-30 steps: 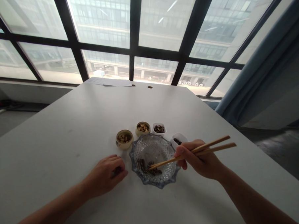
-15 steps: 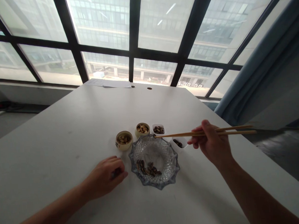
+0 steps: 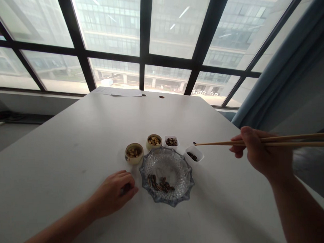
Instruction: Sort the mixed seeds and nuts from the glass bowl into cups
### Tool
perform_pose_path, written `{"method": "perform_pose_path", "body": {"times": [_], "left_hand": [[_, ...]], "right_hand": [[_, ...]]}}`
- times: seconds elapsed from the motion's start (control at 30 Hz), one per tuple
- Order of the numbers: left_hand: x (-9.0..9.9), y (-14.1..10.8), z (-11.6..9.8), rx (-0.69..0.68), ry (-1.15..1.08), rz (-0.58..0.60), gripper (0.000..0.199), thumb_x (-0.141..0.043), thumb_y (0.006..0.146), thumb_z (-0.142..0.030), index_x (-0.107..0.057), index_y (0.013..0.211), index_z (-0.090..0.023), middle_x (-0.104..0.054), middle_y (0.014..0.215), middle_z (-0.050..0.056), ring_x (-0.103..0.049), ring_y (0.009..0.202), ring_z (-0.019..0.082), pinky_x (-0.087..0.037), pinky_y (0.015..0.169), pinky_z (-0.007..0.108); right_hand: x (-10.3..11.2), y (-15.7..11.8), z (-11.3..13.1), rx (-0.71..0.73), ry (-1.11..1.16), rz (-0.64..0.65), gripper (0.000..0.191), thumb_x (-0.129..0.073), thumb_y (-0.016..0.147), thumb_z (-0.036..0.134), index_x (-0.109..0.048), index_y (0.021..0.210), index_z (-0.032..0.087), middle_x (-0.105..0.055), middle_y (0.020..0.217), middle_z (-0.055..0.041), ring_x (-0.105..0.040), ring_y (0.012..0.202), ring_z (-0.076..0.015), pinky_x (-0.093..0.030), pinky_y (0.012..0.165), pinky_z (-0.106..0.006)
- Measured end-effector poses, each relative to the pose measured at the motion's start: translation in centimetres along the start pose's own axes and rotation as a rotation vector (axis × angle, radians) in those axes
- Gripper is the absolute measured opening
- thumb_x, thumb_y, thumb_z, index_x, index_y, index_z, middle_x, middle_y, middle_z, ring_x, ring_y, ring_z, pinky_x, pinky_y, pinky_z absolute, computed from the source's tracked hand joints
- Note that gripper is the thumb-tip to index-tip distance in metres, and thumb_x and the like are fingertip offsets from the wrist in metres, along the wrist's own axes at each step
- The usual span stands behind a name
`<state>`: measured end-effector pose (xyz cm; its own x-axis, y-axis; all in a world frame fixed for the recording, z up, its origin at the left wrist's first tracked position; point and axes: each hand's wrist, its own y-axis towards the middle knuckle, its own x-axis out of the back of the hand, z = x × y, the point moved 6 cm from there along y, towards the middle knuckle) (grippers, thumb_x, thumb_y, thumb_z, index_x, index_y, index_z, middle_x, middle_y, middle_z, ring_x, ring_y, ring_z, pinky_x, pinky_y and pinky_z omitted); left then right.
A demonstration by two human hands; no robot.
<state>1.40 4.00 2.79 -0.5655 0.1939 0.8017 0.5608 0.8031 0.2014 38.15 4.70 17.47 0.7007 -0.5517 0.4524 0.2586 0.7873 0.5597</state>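
Note:
My right hand is closed round a pair of wooden chopsticks, whose tips pinch a small dark seed over the back edge of a white dish with a few dark seeds in it. My left hand rests on the table, its fingers loosely curled and nothing seen in them. Just right of it stands a scalloped glass bowl. Striped seeds lie inside, toward its front left.
Behind the glass bowl, two cream pots hold nuts or seeds, and a second white dish holds flat seeds. Papers lie at the far edge of the white table. A blue curtain hangs at right.
My right hand has moved right with the chopsticks, carrying the dark seed from above the glass bowl's back rim to above the white dish. My left hand has stayed put.

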Motion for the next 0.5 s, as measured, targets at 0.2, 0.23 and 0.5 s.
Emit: {"method": "perform_pose_path", "body": {"times": [0.2, 0.23, 0.5], "left_hand": [[0.1, 0.0, 0.0, -0.008, 0.001, -0.015, 0.020, -0.055, 0.091, -0.026, -0.055, 0.072, -0.020, -0.060, 0.068, 0.001, -0.057, 0.066, 0.015, -0.042, 0.062, 0.023], [0.1, 0.0, 0.0, -0.008, 0.000, -0.015, 0.020, -0.055, 0.091, -0.026, -0.055, 0.072, -0.020, -0.060, 0.068, 0.001, -0.057, 0.066, 0.015, -0.042, 0.062, 0.023], [0.0, 0.0, 0.1, -0.012, -0.002, -0.020, 0.020, -0.055, 0.091, -0.027, -0.056, 0.072, -0.020, -0.059, 0.069, 0.001, -0.056, 0.065, 0.015, -0.042, 0.062, 0.023]], "right_hand": [[-0.7, 0.3, 0.0, 0.024, -0.212, 0.233, 0.061, -0.054, 0.091, 0.069, -0.072, 0.069, 0.015, -0.066, 0.050, -0.0071, -0.063, 0.044, -0.0163, -0.050, 0.043, -0.024], [-0.6, 0.3, 0.0, 0.023, -0.208, 0.200, 0.061, -0.054, 0.092, 0.069, -0.072, 0.069, 0.015, -0.066, 0.050, -0.0071, -0.063, 0.044, -0.0163, -0.050, 0.043, -0.024], [-1.2, 0.5, -1.0, -0.074, -0.136, 0.254, 0.058, -0.058, 0.091, 0.066, -0.071, 0.070, 0.013, -0.067, 0.052, -0.0076, -0.063, 0.043, -0.0157, -0.050, 0.041, -0.022]]}}
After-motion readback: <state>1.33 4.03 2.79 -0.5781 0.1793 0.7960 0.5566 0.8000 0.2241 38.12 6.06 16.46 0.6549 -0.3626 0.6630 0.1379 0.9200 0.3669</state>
